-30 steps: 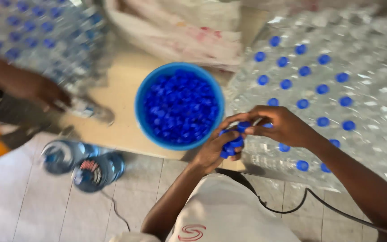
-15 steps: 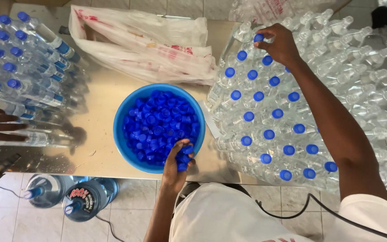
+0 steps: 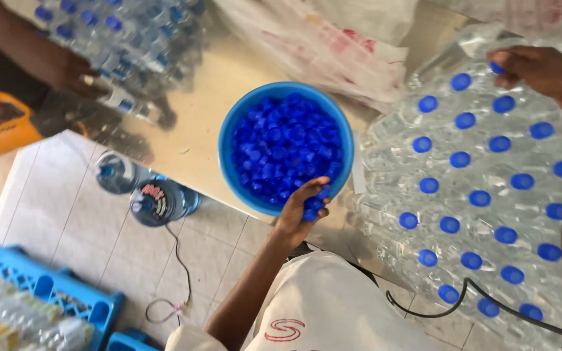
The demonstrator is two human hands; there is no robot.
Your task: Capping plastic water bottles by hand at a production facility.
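A round blue bowl full of blue bottle caps stands on a shiny metal table. My left hand rests at the bowl's near rim, closed on a handful of blue caps. My right hand is stretched far right over a mass of clear plastic bottles, pressing a blue cap onto a bottle top at the back. Many of these bottles carry blue caps; those behind my right hand look uncapped.
Another person's hand grips a bottle at the table's left, by a second batch of capped bottles. Plastic bags lie behind the bowl. Two large water jugs, a cable and blue crates are on the tiled floor.
My left hand stayed at the bowl's near rim with its caps. My right hand is still at the far bottles. The view swung and now shows more floor and the blue crates.
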